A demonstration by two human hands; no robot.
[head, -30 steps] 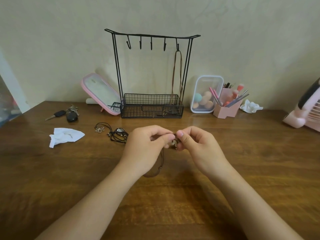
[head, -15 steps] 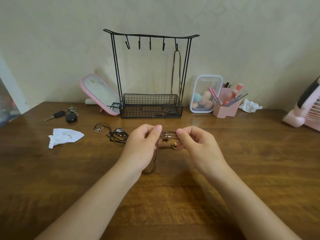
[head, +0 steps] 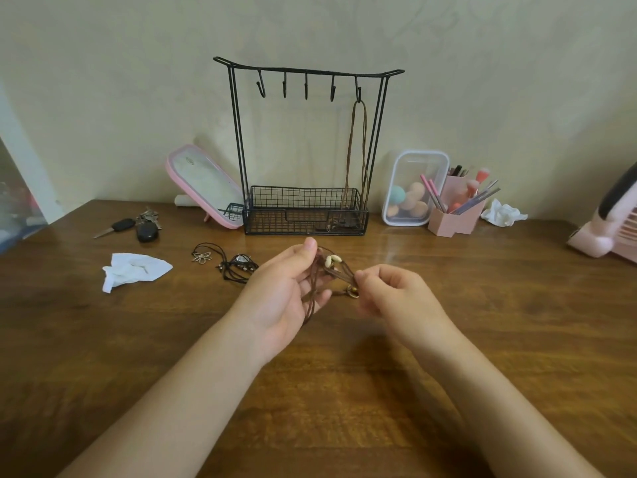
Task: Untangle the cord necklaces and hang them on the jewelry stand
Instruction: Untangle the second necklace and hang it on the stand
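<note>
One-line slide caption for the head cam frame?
Left hand and right hand hold a tangled brown cord necklace above the table; a second necklace hangs from the rightmost hook of the jewelry stand.

1. Keys (head: 138, 226) lie at the left rear of the table (head: 482, 305), with a white tissue (head: 132, 270) near them in front.
2. Pink mirror (head: 203, 186), tilted, by the wall.
3. Clear box (head: 412, 188) of sponges just beside a pink holder (head: 455, 219) of brushes.
4. Crumpled tissue (head: 503, 213) right of the holder.
5. Pink appliance (head: 610, 222) at the right edge.
</note>
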